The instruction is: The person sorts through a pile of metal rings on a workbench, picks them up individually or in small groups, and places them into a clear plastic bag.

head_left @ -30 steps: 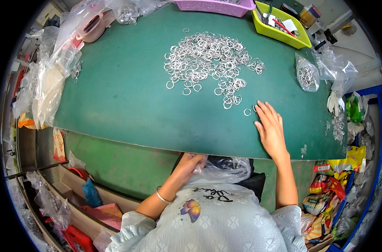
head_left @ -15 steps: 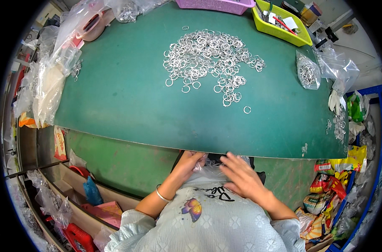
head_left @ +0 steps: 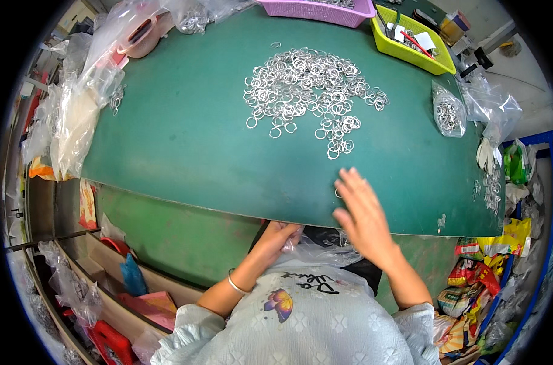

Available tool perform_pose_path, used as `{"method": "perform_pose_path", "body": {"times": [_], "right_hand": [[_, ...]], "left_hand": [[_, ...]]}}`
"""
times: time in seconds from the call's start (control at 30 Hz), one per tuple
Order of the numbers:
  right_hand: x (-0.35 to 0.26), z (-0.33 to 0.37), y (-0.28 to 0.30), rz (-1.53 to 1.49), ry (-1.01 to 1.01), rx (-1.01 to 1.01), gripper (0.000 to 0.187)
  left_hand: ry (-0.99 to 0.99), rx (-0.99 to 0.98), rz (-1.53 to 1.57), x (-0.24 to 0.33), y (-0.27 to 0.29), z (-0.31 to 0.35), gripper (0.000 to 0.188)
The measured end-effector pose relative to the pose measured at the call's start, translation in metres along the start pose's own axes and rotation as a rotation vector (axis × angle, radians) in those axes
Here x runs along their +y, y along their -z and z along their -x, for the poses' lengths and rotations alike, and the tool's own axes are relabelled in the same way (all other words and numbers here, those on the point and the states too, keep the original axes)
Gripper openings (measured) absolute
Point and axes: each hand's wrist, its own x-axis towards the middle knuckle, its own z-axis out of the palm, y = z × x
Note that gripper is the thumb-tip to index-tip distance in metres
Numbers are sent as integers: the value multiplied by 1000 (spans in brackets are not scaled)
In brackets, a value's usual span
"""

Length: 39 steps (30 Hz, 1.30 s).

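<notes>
Left hand (head_left: 277, 237): I see it pinched on the gathered top of a clear plastic bag (head_left: 320, 253), at the near edge of the green counter (head_left: 197, 146).
Right hand (head_left: 362, 210): palm down above the counter's near part, fingers extended and slightly parted; I can't tell whether it touches the surface.
Single ring (head_left: 336, 193): on the counter, partly hidden by the right hand's fingers.
Ring pile (head_left: 304, 82): silvery, spread over the counter's middle, beyond the right hand.
Far edge: I make out a purple basket (head_left: 316, 13) beside a yellow-green basket (head_left: 404, 53).
</notes>
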Motion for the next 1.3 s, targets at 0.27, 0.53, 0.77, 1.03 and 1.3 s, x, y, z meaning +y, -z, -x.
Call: {"method": "perform_pose_path", "body": {"times": [0.27, 0.53, 0.77, 1.03, 1.3], "right_hand": [[58, -64, 2, 158, 26, 231, 29], [47, -20, 11, -343, -344, 319, 27], [28, -16, 2, -94, -71, 190, 33], [-29, 25, -29, 18, 47, -7, 47], [1, -11, -10, -5, 48, 137, 44]], "left_hand": [[9, -24, -12, 1, 0, -2, 17], [45, 67, -3, 0, -2, 0, 14], [30, 4, 9, 1, -1, -1, 11], [42, 16, 7, 9, -5, 5, 11], [14, -3, 30, -1, 0, 1, 13]]}}
